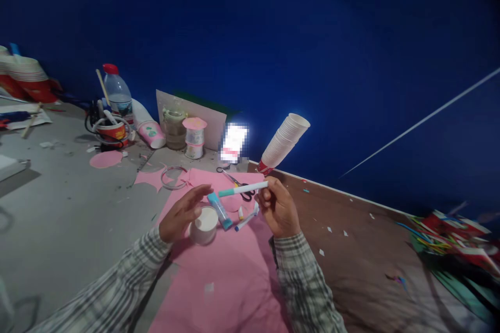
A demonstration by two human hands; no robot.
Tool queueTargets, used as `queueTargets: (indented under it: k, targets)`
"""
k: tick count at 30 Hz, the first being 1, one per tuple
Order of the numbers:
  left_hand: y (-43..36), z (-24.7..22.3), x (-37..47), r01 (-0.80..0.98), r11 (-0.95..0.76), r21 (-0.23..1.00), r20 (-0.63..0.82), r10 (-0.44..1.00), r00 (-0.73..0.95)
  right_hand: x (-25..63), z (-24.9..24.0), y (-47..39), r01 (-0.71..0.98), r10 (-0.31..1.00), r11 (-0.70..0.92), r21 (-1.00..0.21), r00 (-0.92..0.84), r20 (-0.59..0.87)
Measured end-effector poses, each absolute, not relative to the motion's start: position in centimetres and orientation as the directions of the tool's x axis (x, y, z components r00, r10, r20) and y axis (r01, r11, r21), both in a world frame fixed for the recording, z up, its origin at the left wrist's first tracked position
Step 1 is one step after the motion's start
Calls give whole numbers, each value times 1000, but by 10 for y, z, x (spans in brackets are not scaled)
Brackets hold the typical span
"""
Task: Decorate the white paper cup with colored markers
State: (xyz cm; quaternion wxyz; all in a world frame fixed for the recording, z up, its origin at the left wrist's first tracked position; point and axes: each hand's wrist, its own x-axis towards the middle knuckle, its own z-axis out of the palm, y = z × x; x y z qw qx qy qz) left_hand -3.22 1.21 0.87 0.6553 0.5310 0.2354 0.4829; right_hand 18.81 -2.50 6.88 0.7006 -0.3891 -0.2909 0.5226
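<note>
A white marker with a teal cap (246,189) is pinched in my right hand (279,208), its capped end pointing left. My left hand (183,213) is open, fingers stretched toward the cap, just beside an upturned white paper cup (204,223). Right of the cup lies a blue glue tube (220,212). Black-handled scissors (245,193) rest behind the held marker. Under my right hand are a blue-capped white marker (246,219) and a small yellow-and-white piece (240,213). All these stand or lie on pink paper (222,276).
A tall stack of paper cups (285,140) leans at the table's right edge. At the back are a bright phone screen (234,141), a pink-and-white paper craft (194,138), a glass jar (174,129), a water bottle (119,94) and a roll of tape (174,178). Scraps dot the brown floor (351,270).
</note>
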Motion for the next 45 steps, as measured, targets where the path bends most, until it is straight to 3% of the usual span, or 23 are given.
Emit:
queueTargets:
  k: [5, 11, 16, 18, 27, 34, 38, 45]
  targets:
    - [3, 23, -34, -122, -328, 937, 350, 877, 329, 165, 61, -30, -444, 959, 126, -887, 284, -6]
    - [-6, 27, -25, 199, -555, 808, 524, 831, 188, 142, 47, -33, -431, 966, 106, -896, 259, -10]
    - [-5, 30, -24, 293, -675, 677, 626, 738, 251, 127, 43, -37, -399, 1000, -18, -917, -20, -11]
    - [-4, 30, -25, 327, -727, 604, 655, 686, 316, 124, 40, -38, -337, 998, -17, -942, -65, 5]
    - [-3, 34, -28, 471, -800, 373, 725, 568, 390, 127, 35, -46, -193, 980, 197, -961, 52, 191]
    - [-6, 42, -31, 482, -815, 321, 701, 547, 458, 127, 37, -52, -156, 958, 286, -945, 67, 279]
    - [-8, 47, -34, 498, -827, 260, 717, 511, 474, 128, 38, -53, -229, 962, 273, -934, 48, 269]
    - [-8, 50, -34, 412, -866, 284, 709, 479, 518, 127, 40, -55, -307, 972, 228, -924, 27, 231]
